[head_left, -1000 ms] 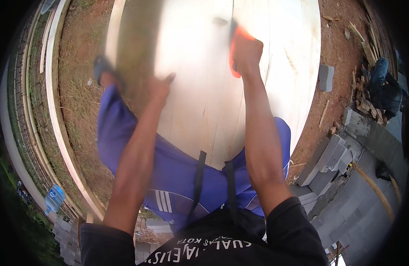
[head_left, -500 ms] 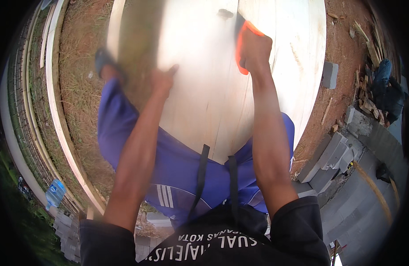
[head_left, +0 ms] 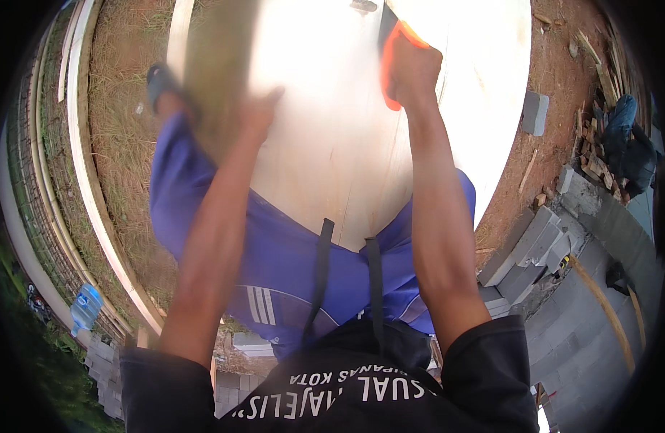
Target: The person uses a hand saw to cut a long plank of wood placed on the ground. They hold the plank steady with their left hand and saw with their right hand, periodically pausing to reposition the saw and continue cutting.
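Observation:
My right hand is wrapped round the orange handle of a hand saw. Its dark blade points away from me over a broad pale wooden board, and the saw's far end is blurred or hidden. At the board's left edge is my left hand, closed there with its thumb lying over the top. Blur and glare partly hide its other fingers. The board extends toward me between my legs in purple trousers.
Long timber strips lie on the grass to the left, near a blue water bottle. On the right are grey blocks, wood scraps and a wooden-handled tool. A small dark patch shows on the board's far part.
My right hand and the saw have shifted slightly away from me. My left hand stays at the board's edge; the whole view has moved a little.

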{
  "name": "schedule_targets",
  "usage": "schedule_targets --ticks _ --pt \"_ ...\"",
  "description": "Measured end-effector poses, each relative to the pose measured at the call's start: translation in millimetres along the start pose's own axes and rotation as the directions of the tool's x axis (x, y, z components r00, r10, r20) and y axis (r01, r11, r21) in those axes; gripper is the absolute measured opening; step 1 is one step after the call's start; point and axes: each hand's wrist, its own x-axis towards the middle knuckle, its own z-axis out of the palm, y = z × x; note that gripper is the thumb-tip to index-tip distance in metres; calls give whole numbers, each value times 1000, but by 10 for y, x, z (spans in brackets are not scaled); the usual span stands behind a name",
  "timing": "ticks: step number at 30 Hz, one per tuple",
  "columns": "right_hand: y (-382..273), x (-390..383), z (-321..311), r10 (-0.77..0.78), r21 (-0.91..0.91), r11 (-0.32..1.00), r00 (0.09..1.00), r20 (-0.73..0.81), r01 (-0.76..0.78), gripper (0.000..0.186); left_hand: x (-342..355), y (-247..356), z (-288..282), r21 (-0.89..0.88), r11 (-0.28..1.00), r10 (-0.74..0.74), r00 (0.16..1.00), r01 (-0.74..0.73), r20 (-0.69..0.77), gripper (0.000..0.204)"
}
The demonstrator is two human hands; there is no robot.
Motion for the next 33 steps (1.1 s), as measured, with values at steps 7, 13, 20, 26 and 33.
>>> schedule_targets --ticks 7,13,20,26,33 --pt "824 -1642 -723 -133 84 988 991 -4 133 39 -63 121 -23 109 994 7 999 -3 -39 60" --pt "72 199 31 -77 -3 997 997 -14 77 22 -178 301 -40 19 999 -31 994 29 103 67" --pt "844 -1673 -792 -112 84 990 994 6 111 47 -130 236 -146 33 997 -77 997 76 23 64" --pt "34 7 -112 9 60 998 999 41 -12 24 -39 214 -28 1 999 -41 996 41 84 64" --pt "881 -1703 -798 -128 57 990 992 5 128 49 -226 342 -140 43 994 -100 995 98 26 60"
